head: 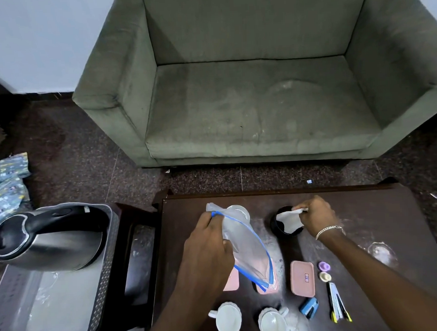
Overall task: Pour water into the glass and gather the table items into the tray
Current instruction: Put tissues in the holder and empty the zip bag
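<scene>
My left hand grips the blue-edged top of a clear zip bag held above the dark table. A clear glass stands just behind the bag, partly hidden by it. My right hand pinches a white tissue that hangs into a small black cup. A steel kettle with a black lid stands in the grey tray at the left.
On the near table lie pink boxes, two white mugs, a blue stapler, pens and two small round caps. A grey-green sofa stands beyond the table. Patterned cloth lies on the floor at the left.
</scene>
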{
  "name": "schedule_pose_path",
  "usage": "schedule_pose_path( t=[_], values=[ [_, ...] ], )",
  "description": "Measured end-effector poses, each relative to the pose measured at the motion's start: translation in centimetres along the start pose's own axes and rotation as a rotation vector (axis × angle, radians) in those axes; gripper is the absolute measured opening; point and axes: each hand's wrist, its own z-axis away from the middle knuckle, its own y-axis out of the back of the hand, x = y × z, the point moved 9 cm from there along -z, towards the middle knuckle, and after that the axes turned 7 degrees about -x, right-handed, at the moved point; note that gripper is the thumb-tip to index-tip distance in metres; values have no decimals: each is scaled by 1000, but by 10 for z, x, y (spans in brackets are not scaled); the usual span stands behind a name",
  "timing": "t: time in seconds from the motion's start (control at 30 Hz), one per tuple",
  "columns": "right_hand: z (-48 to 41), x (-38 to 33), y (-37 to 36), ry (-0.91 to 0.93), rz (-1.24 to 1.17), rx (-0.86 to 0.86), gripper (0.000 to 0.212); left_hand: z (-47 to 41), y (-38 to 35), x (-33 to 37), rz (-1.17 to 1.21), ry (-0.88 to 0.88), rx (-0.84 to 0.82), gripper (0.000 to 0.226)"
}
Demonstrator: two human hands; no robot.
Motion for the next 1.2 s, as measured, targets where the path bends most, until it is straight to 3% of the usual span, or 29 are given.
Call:
schedule_pose_path(
  t=[0.2,0.3,0.37,0.43,0.5,0.57,0.63,0.7,0.73,0.9,1.03,1.1,1.2],
  values=[
    [-2,10,-25,-55,100,-88,33,0,4,-2,17,3,8,39],
    [16,3,-7,-9,155,-42,62,0,7,-8,79,30,6,35],
    [47,-25,27,148,4,116,69,-1,10,-13,157,62,14,38],
    [97,-60,63,356,-220,260,58,-1,14,-16,229,81,48,38],
    [156,-105,86,591,-307,289,49,-2,17,-18,261,92,76,36],
    [200,-142,81,746,-218,218,53,-4,17,-16,274,101,79,38],
    [211,-156,59,745,77,189,60,-5,17,-11,293,85,80,38],
    [199,-153,42,655,361,200,45,-5,18,-5,317,46,87,37],
    [191,-150,41,635,385,191,33,-5,20,-4,323,26,98,34],
    [173,-146,76,724,-4,62,15,6,44,-5,382,-111,217,22],
    [179,-165,110,809,-130,-39,18,30,72,-2,476,-329,214,25],
    [183,-175,123,870,-115,-108,21,34,76,-3,284,-421,132,33],
    [184,-188,135,937,-21,-199,21,26,66,-4,-262,-514,52,42]
  ],
)
